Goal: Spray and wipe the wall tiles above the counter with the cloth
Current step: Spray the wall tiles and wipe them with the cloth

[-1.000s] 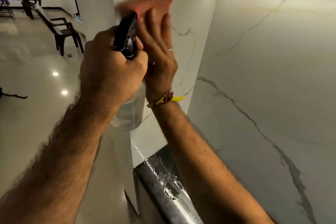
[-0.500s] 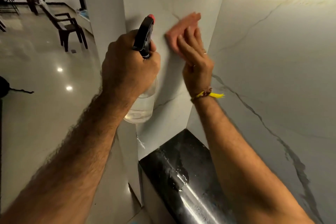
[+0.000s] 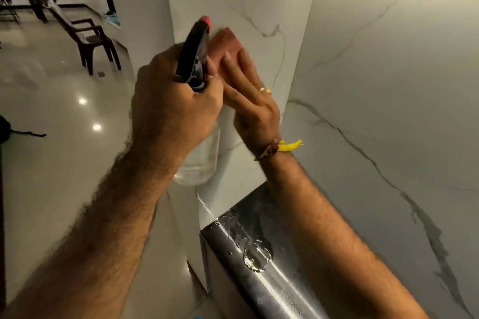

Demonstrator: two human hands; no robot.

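Note:
My left hand (image 3: pixel 173 109) grips a clear spray bottle (image 3: pixel 198 163) by its black trigger head, held upright just in front of the white marble wall tiles (image 3: pixel 261 2). The nozzle tip is red. To its right, my right hand (image 3: pixel 248 96) presses a pink cloth (image 3: pixel 225 43) flat against the tile with straight fingers. The cloth's lower part is hidden under the fingers and behind the bottle head. Below the hands lies the dark glossy counter (image 3: pixel 261 261), wet with puddles of water.
A second veined marble wall (image 3: pixel 388 111) meets the wiped one at a corner on the right. The wiped wall ends at a pillar edge on the left. Beyond it is a shiny floor (image 3: pixel 51 163) with a dark plastic chair (image 3: pixel 90 41).
My right hand and the cloth slid down from high on the tile, right, then back left, ending next to the bottle head. The left hand kept the bottle upright.

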